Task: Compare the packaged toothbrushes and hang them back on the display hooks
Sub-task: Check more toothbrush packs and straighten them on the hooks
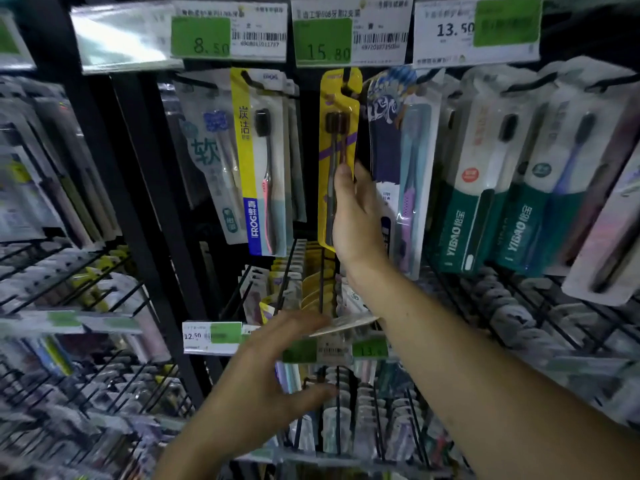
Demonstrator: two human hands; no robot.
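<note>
My right hand [356, 216] grips a yellow toothbrush pack [337, 109], thumb on its front and fingers behind it. The pack stands upright, its hang hole up at a black display hook [348, 79] under the 15.80 price tag [323, 39]. Two dark-headed brushes show through its window. Lower down, my left hand [266, 379] is blurred, with fingers spread. Its fingertips reach a pale flat pack [349, 323] seen edge-on; whether they hold it is unclear.
A Frog charcoal brush pack [258, 161] hangs to the left, a blue-and-white pack [398, 161] just right, and green Yibao packs [485, 188] further right. Rows of hooks with more packs [346, 410] fill the lower rack. A black upright post [131, 188] stands at left.
</note>
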